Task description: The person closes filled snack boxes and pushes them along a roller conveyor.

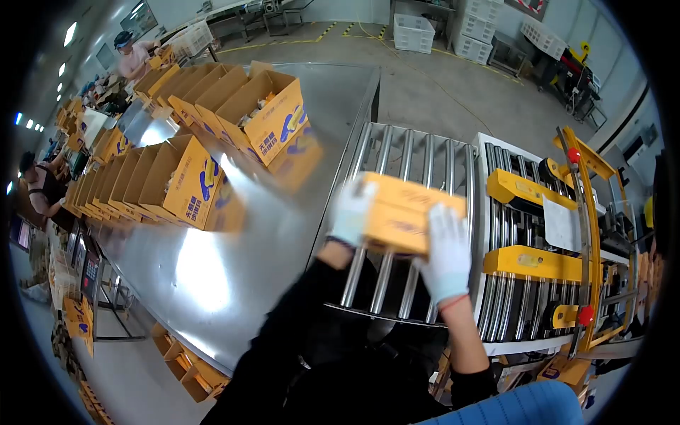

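Observation:
A yellow-orange cardboard box [402,205] is between my two white-gloved hands, over the metal roller conveyor [386,273]. A seam runs across its upper face. My left hand [352,212] grips the box's left end, smeared by motion. With fingers stretched along the box, my right hand [446,244] presses its right near side. Whether the box rests on the rollers or is just above them, I cannot tell. Left of the conveyor, a row of open-topped boxes [273,131] stands on the steel table [283,227], with another row of boxes [188,180] nearer to me.
Right of the rollers is a machine with yellow guide arms [531,263] and red knobs [586,315]. A blue padded surface [517,407] is close by my right side. Two co-workers [134,57] are along the table's far left. White crates [413,33] stand at the back.

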`<state>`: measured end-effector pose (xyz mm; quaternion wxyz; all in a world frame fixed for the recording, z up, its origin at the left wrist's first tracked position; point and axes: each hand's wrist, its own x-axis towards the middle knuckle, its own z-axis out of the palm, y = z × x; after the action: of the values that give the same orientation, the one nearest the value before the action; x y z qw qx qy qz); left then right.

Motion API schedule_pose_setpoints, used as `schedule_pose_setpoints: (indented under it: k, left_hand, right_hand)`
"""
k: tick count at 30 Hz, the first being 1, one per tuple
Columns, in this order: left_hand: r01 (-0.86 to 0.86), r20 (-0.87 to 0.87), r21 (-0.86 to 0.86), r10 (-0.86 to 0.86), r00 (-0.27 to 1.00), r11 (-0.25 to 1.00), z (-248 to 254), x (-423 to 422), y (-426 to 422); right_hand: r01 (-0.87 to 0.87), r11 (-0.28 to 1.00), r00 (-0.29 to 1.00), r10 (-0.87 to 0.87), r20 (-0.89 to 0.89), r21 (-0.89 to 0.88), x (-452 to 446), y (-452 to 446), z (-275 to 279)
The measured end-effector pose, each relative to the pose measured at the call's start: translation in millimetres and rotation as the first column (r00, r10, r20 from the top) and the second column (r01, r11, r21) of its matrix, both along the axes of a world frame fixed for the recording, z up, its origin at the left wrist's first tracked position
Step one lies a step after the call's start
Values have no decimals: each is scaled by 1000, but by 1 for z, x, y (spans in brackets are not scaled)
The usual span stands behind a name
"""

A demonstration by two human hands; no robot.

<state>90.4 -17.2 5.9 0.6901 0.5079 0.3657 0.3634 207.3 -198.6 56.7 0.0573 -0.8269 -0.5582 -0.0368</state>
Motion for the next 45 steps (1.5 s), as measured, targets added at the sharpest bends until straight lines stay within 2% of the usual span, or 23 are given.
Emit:
schedule_pose_setpoints:
  k: [2, 3, 4, 6, 8, 9, 10, 12, 14, 19, 22, 24, 26, 28, 29, 32, 36, 38, 39, 40, 42, 44, 45]
  left_hand:
    - [74, 79, 439, -121, 990, 896, -51, 74, -28]
    - [328, 22, 268, -346, 938, 906, -13, 79, -51]
    - [353, -22, 402, -376, 926, 845, -42, 96, -45]
    - [569, -386, 177, -475, 790, 803, -16, 65, -5]
    - [381, -555, 637, 56, 830, 670, 8, 18, 50]
    - [145, -336, 751, 183, 924, 644, 26, -1, 89]
    - [16, -196, 935, 477, 857, 355, 41, -22, 129]
    - [217, -276, 956, 850, 449, 195, 77, -71, 192]
    - [395, -401, 870, 890, 217, 296, 49, -115, 236]
    - [511, -560, 793, 726, 398, 331, 30, -141, 200]
    - [395, -461, 886, 551, 695, 243, 49, -161, 127]
    - [413, -493, 869, 407, 769, 273, 68, -170, 77]
    - [494, -625, 723, 153, 766, 483, 89, -176, 39]
    - [465, -482, 784, -67, 873, 411, 104, -163, 19]
    - [482, -423, 695, -239, 874, 534, 100, -156, 20]
    - [702, -465, 557, -534, 706, 443, 102, -110, 25]
    - [649, -633, 358, -336, 697, 672, 76, -47, 40]
    - [603, -639, 620, -122, 759, 502, 49, -37, 44]
    - [535, -570, 804, 82, 817, 259, 42, -32, 42]
    - [542, -577, 799, 82, 812, 259, 35, -31, 43]
    - [204, -432, 839, 389, 813, 505, 24, -37, 38]
    - [65, -375, 729, 317, 871, 682, 6, -50, 43]
    - [118, -288, 475, 27, 957, 872, -4, -58, 51]
  right_hand:
    - [108, 993, 993, -110, 44, 49, 33, 15, -5]
    - [120, 989, 990, -126, 66, 91, 47, 21, -5]
    - [131, 982, 986, -144, 86, 133, 61, 25, -6]
    - [141, 969, 984, -159, 76, 203, 89, 22, -16]
    - [150, 955, 978, -181, 101, 257, 104, 18, -25]
    - [127, 958, 980, -161, 115, 258, 108, 16, -28]
    - [106, 960, 981, -143, 131, 258, 110, 14, -29]
    - [111, 958, 983, -145, 112, 266, 116, 13, -25]
    - [11, 966, 995, -36, 90, 257, 128, 8, -22]
    - [-71, 963, 997, 73, 3, 260, 162, -35, -10]
    - [-53, 974, 998, 58, -16, 222, 174, -59, -12]
    - [76, 969, 990, -102, 102, 235, 170, -74, -17]
    - [132, 961, 989, -145, 33, 243, 137, -71, -13]
    - [-85, 933, 991, 115, -68, 348, 66, -49, 6]
    - [-187, 930, 964, 235, -121, 315, 33, -36, 25]
    - [-445, 804, 826, 538, -166, 394, 5, -12, -26]
    - [32, 909, 384, 373, -845, 416, 26, -3, -8]
    - [-244, 898, 786, 405, -468, 367, 41, 12, 9]
    - [-365, 849, 889, 440, -128, 381, 43, 19, 19]
    - [-383, 832, 903, 428, -25, 402, 44, 26, 29]
    - [-251, 875, 967, 247, 65, 413, 33, 31, 34]
    - [-260, 889, 943, 317, -98, 377, 18, 12, 20]
    - [-299, 891, 926, 358, -123, 341, 10, -3, 3]
